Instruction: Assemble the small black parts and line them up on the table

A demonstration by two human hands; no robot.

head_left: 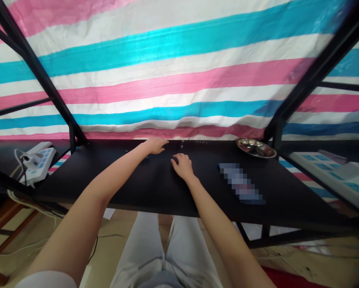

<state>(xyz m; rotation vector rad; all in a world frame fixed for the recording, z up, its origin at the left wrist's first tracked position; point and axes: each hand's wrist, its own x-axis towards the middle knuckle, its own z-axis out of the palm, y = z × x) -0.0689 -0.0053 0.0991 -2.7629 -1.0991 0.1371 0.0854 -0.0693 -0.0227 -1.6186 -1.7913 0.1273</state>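
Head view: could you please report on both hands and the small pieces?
Left hand at far side of table, hold unclear; right hand open, nearer. Some small pieces beyond right hand, near the far edge. Plate off right, apart from both hands.

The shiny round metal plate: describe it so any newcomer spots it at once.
Find the long black table in front of the pink, blue and white striped sheet. Look past the bare right hand to the far right corner. The silvery metal plate there is round and mirror-like, unlike the pixelated bluish oblong nearer the front edge.
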